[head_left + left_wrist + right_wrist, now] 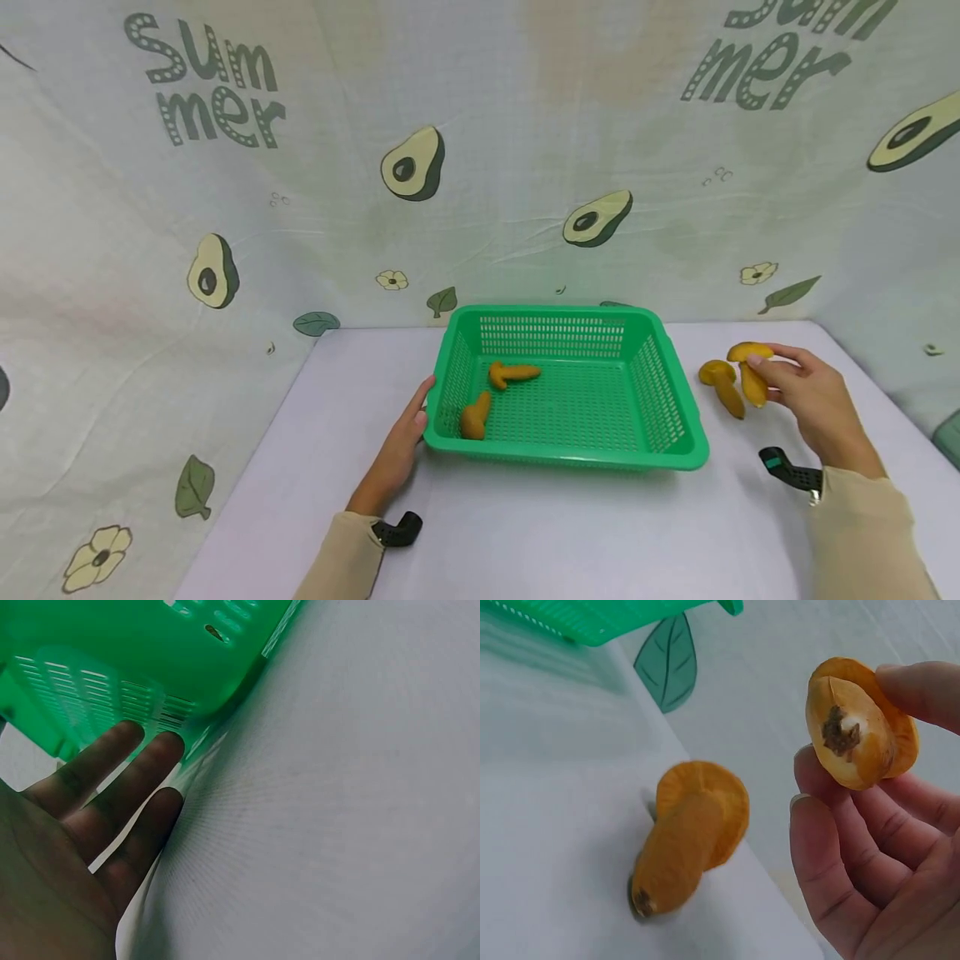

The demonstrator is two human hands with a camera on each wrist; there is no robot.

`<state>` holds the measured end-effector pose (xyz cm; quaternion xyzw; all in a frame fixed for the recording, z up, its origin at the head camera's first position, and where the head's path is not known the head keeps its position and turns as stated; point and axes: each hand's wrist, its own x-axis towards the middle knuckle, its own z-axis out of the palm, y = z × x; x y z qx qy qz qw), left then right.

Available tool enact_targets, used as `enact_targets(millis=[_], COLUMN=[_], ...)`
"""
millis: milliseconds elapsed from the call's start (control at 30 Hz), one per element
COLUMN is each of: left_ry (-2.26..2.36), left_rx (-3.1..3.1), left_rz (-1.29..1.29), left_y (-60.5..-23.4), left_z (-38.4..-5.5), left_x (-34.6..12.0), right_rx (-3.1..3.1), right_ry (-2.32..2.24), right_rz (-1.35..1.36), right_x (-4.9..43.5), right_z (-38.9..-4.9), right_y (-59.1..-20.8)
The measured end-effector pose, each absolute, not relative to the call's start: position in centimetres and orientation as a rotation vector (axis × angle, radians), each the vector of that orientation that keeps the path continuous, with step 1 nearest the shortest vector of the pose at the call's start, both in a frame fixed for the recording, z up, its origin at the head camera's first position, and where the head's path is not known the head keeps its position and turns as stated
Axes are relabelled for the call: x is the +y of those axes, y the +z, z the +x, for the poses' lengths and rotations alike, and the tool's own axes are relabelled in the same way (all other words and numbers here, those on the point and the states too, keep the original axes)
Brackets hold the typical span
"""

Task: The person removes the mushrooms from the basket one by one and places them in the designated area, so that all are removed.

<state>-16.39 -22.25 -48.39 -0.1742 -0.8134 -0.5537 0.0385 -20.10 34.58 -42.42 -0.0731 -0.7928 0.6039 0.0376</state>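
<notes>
right fingers (817, 851) pinch 1 mushroom (753, 387) | left fingers (129, 787) straight, touching green basket (562, 454)

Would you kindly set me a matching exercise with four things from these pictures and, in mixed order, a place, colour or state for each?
Things:
1. Left hand
2. Backdrop cloth
3. Right hand
4. Basket

Places, colours or states:
A. Holds a mushroom
B. Green, with two mushrooms inside
C. At the left edge of the basket
D. Pale, with avocado prints

Right pairs: 1-C, 2-D, 3-A, 4-B
</notes>
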Motion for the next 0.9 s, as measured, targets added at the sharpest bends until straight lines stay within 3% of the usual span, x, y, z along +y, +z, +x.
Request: enact_targets(millis=[267, 900], left_ry=[-1.716, -1.7], left_rx=[-2.489, -2.49], left_rz=[-0.546, -0.545], left_y=[-48.4, -48.4], left_z=[-16.5, -15.8], left_x=[-21.7, -22.1], right_rx=[-2.474, -2.496], right_ry=[1.771, 1.779], right_rz=[-0.388, -0.402], right_x=[36.6, 37.5], right_z=[-19.9, -19.6], right_y=[-42.5, -44.5])
